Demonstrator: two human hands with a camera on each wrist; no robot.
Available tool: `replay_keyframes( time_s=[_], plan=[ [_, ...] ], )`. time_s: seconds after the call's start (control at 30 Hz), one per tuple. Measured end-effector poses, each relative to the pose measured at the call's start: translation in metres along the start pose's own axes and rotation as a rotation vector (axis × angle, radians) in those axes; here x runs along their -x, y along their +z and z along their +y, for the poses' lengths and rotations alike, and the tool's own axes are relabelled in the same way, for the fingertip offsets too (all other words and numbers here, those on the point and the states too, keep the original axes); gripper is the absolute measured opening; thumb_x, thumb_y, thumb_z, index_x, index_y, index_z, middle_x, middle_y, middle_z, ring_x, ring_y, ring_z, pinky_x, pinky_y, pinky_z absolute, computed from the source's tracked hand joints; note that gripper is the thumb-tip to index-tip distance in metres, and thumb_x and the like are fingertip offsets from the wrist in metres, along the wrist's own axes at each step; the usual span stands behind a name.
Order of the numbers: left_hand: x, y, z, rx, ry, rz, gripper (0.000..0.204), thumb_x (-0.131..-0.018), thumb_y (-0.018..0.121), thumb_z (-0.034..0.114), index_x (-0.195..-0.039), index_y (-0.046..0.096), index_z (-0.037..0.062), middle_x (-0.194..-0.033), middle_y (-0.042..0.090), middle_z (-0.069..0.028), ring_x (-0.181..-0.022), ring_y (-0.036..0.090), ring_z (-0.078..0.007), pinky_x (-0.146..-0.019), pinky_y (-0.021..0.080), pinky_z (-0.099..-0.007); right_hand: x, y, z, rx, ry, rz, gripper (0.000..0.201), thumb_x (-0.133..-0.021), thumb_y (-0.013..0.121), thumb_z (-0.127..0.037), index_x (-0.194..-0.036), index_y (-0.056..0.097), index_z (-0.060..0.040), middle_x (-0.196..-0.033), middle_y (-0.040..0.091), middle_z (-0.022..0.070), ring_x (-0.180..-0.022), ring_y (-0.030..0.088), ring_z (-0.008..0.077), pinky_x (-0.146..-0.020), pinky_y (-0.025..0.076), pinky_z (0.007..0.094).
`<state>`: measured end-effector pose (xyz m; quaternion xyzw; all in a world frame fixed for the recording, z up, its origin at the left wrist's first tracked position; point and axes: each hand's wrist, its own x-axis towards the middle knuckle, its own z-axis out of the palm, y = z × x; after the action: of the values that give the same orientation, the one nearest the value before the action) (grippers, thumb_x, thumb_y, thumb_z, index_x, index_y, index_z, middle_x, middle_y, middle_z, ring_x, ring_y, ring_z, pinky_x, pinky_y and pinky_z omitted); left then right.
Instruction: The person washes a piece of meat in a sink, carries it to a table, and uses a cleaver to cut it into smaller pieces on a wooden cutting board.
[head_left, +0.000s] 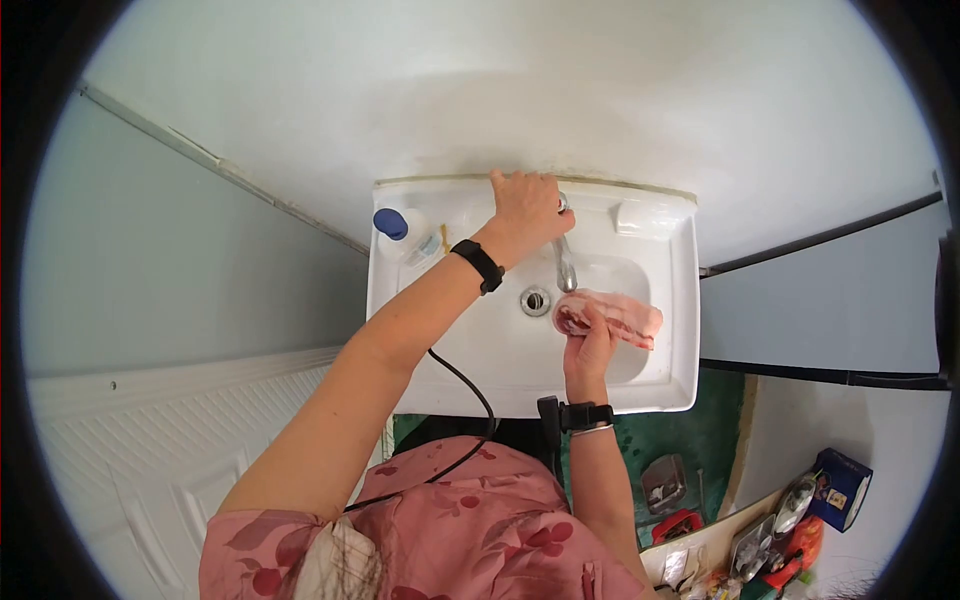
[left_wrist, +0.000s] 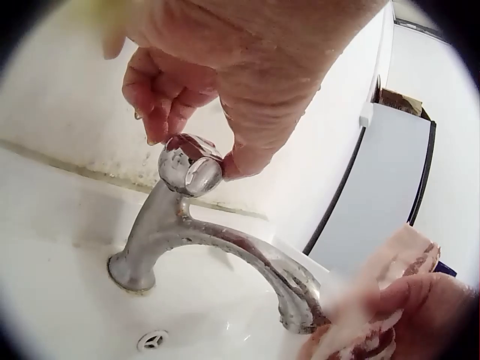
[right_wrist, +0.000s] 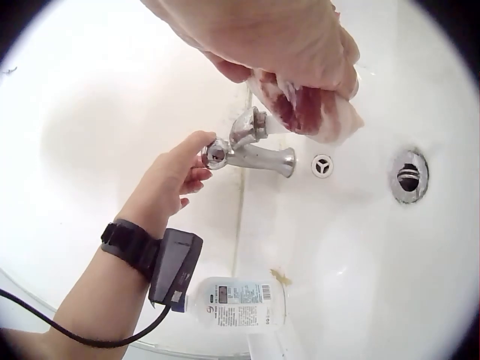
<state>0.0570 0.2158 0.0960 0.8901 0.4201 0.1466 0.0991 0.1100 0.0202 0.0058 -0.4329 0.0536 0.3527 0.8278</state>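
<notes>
My left hand (head_left: 528, 210) is at the back of the white sink (head_left: 460, 390), pinching the chrome tap knob (left_wrist: 189, 163) between thumb and fingertips. The tap's curved spout (head_left: 566, 268) points toward the front of the basin. Right below the spout's end, my right hand (head_left: 590, 352) grips a slab of raw pork belly (head_left: 628, 314), pink with white fat. Its thumb lies on top of the meat; the other fingers are mostly hidden beneath it in the head view. In the right wrist view, the meat's red cut end (right_wrist: 306, 112) hangs out from under the hand.
A bottle with a blue cap (head_left: 391, 224) stands at the sink's back left corner. The metal drain (head_left: 535, 301) lies left of the meat. A white block (head_left: 645, 219) sits at the back right. Assorted items and a dark blue box (head_left: 838, 490) fill the lower right.
</notes>
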Motion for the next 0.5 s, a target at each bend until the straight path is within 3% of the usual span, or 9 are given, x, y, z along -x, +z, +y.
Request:
replay_keyframes(
  time_s=[0.17,0.37,0.5],
  plan=[
    [-0.013,-0.009,0.006,-0.027,0.007,-0.205,0.021,-0.059,0.061,0.028,-0.058,0.06,0.0074,-0.061,0.06,-0.01,-0.056,0.056,-0.0268,-0.065,0.029,-0.0425,0.001,0.0,-0.005,0.027,0.018,-0.002,0.035,-0.076,0.06,0.005,-0.108,0.052,-0.005,-0.104,0.059,0.0078,-0.097,0.058,0.0219,-0.086,0.048,0.0336],
    [-0.012,-0.009,0.005,-0.067,0.064,-0.174,0.021,-0.06,0.062,0.029,-0.061,0.061,0.0075,-0.065,0.061,-0.0093,-0.062,0.056,-0.025,-0.063,0.029,-0.0407,0.004,0.005,-0.013,0.021,0.015,-0.003,0.035,-0.075,0.06,0.006,-0.108,0.052,-0.0025,-0.106,0.057,0.0083,-0.097,0.057,0.0208,-0.086,0.047,0.0327],
    [-0.011,0.011,-0.016,-0.105,0.363,0.032,0.022,-0.064,0.064,0.029,-0.068,0.06,0.008,-0.069,0.061,-0.0088,-0.07,0.057,-0.024,-0.066,0.032,-0.04,0.006,0.005,-0.015,0.014,0.039,-0.01,0.031,-0.075,0.06,0.005,-0.104,0.053,-0.0024,-0.104,0.058,0.0079,-0.096,0.058,0.0204,-0.085,0.048,0.0324]
  ],
)
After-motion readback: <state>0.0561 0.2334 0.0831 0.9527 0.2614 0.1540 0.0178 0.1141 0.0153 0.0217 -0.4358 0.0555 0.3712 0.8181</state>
